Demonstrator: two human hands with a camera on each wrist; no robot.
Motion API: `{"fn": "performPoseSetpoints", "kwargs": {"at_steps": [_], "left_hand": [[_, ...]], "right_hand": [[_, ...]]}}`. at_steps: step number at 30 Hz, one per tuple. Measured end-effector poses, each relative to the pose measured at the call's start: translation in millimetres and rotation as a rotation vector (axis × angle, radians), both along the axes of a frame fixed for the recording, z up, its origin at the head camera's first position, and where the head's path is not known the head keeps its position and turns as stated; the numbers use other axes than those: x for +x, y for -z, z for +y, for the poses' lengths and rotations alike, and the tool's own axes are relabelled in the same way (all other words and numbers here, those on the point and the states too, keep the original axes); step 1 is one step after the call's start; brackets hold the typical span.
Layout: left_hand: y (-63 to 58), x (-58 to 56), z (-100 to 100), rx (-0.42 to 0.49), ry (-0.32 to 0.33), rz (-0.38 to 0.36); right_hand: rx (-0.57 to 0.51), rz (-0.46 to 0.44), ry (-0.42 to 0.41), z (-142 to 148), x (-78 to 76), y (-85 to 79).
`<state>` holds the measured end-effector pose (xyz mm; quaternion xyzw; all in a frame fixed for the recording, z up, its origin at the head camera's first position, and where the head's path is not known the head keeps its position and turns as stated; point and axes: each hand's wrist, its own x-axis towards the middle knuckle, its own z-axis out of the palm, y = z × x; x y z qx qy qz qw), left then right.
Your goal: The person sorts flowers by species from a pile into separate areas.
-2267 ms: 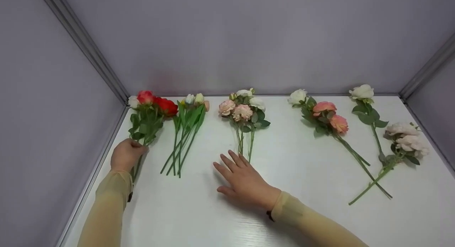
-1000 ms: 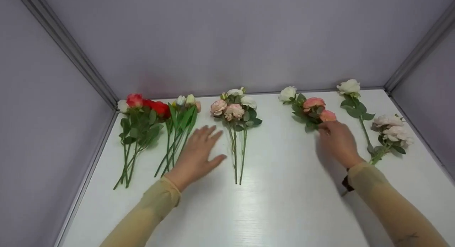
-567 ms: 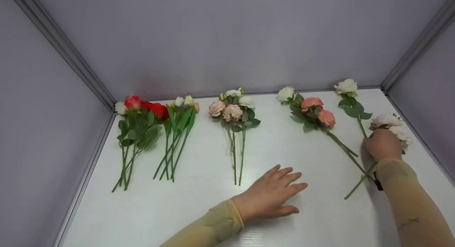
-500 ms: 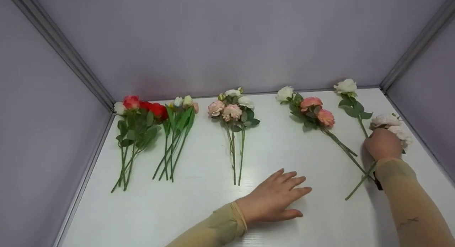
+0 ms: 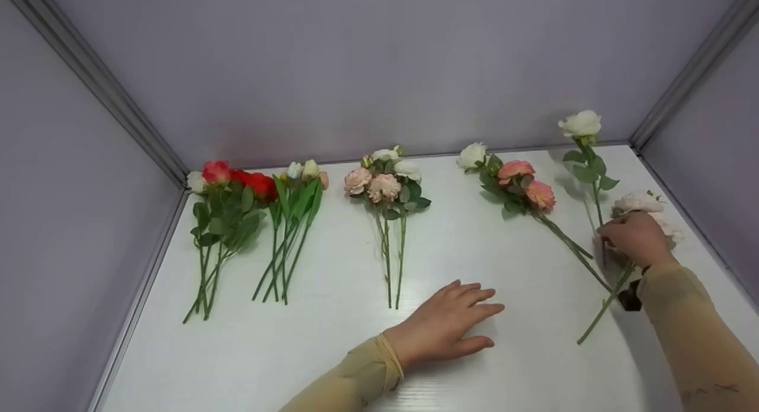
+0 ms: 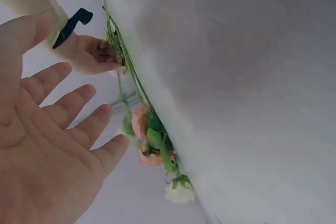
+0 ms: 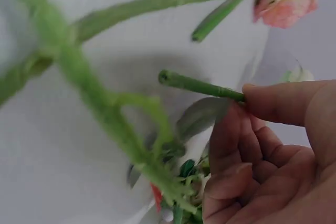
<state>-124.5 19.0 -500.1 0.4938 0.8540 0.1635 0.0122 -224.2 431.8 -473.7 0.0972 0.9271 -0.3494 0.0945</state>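
At the right side in the head view, my right hand [image 5: 639, 237] pinches the stem of a white rose [image 5: 581, 124]. The rose is raised off the table, with its bloom in front of the back wall. In the right wrist view the cut end of its stem [image 7: 194, 84] sticks out past thumb and finger. A pale pink flower [image 5: 637, 202] lies under and behind that hand, partly hidden; its stem crosses the coral flowers' stems. My left hand [image 5: 445, 323] is spread, palm down, low over the middle of the white table [image 5: 267, 353], holding nothing.
Coral flowers [image 5: 539, 194] with another white rose [image 5: 472, 156] lie left of my right hand. Farther left are pale pink and white flowers [image 5: 384, 187], tulips [image 5: 310, 169] and red flowers [image 5: 259, 186]. Grey walls [image 5: 379, 62] bound the table at the back and sides.
My left hand has left the red flowers and moved to the middle. My right hand has gone from the middle to the far right and raised the white rose by its stem.
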Motion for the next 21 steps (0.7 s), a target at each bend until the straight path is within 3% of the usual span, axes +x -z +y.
{"fn": "performPoseSetpoints", "kwargs": {"at_steps": [4,6,10,13,17,21], "left_hand": [[-0.1,-9.2,-8.1,0.154,-0.108,-0.110],[-0.7,-15.4,-11.5,0.272,-0.200,-0.231],[-2.4,-31.8,-19.4,0.561,-0.411,-0.546],[-2.5,-47.6,-24.6,0.777,-0.530,-0.705],[-3.2,-65.2,-33.4,0.991,-0.629,-0.763],[-4.5,-73.1,-43.8,1.145,-0.673,-0.769]], "right_hand": [[-0.078,-0.006,-0.025,-24.8,7.0,-7.4],[-0.119,-0.009,-0.040,-46.1,11.4,-9.4],[-0.217,0.022,-0.094,-105.0,23.1,-5.1],[-0.306,0.064,-0.136,-156.5,35.7,4.5],[-0.417,0.094,-0.199,-218.8,51.4,18.7],[-0.452,0.122,-0.263,-257.0,61.2,27.1]]}}
